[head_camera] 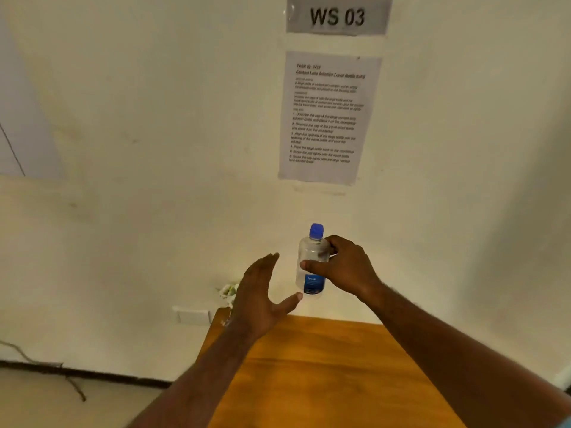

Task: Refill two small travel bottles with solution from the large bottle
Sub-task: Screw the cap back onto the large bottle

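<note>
Above wooden table (324, 366), R hand (346, 268) grips upright capped clear bottle (312, 264); L hand (258, 299) open beside it.

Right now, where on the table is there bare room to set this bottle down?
The wooden table shows bare top between the two forearms. The far left corner is crowded by the left hand and a small white object. The right hand holds the bottle above the far edge.

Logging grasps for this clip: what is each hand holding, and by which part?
The right hand grips the large bottle around its clear upper body, below the blue cap. The left hand is open, holding nothing.
</note>
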Demonstrator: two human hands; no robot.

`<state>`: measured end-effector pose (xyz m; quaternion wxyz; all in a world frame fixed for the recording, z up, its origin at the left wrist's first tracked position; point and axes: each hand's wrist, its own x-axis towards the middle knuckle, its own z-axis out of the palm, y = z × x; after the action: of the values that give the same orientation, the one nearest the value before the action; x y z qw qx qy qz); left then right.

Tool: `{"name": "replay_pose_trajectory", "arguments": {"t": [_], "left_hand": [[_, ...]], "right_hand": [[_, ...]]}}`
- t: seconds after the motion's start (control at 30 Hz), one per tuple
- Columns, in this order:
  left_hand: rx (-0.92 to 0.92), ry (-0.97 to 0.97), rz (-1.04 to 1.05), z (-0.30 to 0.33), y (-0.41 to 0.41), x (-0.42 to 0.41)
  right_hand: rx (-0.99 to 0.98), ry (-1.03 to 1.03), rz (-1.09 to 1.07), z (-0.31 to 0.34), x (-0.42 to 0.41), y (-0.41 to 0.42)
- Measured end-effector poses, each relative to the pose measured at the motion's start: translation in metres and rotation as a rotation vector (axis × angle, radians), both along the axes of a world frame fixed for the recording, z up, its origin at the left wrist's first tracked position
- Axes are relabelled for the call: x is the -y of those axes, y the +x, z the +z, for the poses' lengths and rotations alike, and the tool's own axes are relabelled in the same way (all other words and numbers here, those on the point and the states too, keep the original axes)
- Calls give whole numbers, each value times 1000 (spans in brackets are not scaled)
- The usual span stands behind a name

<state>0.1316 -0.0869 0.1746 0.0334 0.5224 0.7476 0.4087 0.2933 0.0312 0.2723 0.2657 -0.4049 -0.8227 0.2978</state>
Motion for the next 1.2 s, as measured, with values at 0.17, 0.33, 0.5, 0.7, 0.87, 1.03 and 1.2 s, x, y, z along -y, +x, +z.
{"name": "replay_pose_trajectory", "arguments": {"t": [0.17, 0.33, 0.5, 0.7, 0.87, 1.03, 1.2], "left_hand": [[-279, -168, 116, -49, -36, 15], [-350, -276, 171, -90, -56, 25], [-325, -428, 197, -121, -72, 26], [-302, -531, 204, -161, -84, 11], [-295, -602, 206, -194, -89, 0], [-277, -622, 206, -212, -96, -7], [-268, -631, 205, -221, -102, -14]], "right_hand": [[43, -64, 16, -58, -3, -25], [67, -117, 42, -118, -13, -52], [127, -195, 52, -168, -27, -78], [211, -242, 70, -222, -51, -102], [244, -288, 65, -265, -68, -119], [260, -304, 68, -296, -83, -129], [239, -320, 71, -314, -93, -131]]}}
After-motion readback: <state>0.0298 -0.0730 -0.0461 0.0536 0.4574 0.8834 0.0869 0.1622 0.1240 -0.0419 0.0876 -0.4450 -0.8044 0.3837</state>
